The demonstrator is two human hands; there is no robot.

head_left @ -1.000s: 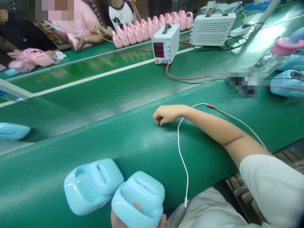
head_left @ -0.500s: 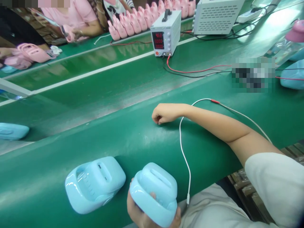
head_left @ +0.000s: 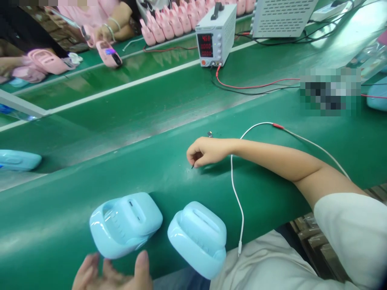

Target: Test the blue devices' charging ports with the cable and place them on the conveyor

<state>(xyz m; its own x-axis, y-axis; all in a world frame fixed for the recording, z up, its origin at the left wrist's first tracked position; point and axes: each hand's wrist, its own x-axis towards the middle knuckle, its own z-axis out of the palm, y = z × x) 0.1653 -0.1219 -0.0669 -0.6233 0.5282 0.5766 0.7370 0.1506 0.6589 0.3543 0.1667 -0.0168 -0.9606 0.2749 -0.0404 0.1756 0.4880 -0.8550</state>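
My left hand (head_left: pixel 113 276) is at the bottom edge with its fingers spread, holding nothing. It is close to the near side of a glossy light-blue plastic housing (head_left: pixel 145 209) with a loop-shaped rim and small slots. To its right, a second light-blue housing (head_left: pixel 198 241) of the same kind rests on the green bench by my lap. Farther up the bench, my right hand (head_left: pixel 204 152) pinches a thin dark piece (head_left: pixel 192 166), too small to name. Just behind that hand lies a tiny dark part (head_left: pixel 210 133). Under my right forearm runs a white cable (head_left: pixel 234 189).
A power supply (head_left: pixel 214 38) with red digits stands on the far side, with red and black leads. Another light-blue housing (head_left: pixel 19 160) lies at far left. Across the bench (head_left: pixel 75 177), other people handle pink housings (head_left: pixel 110 54); several pink ones stand in a row.
My left hand has let go of the right-hand blue housing and moved left, fingers opening. My right hand has shifted slightly, and a thin dark piece now shows at its fingertips.
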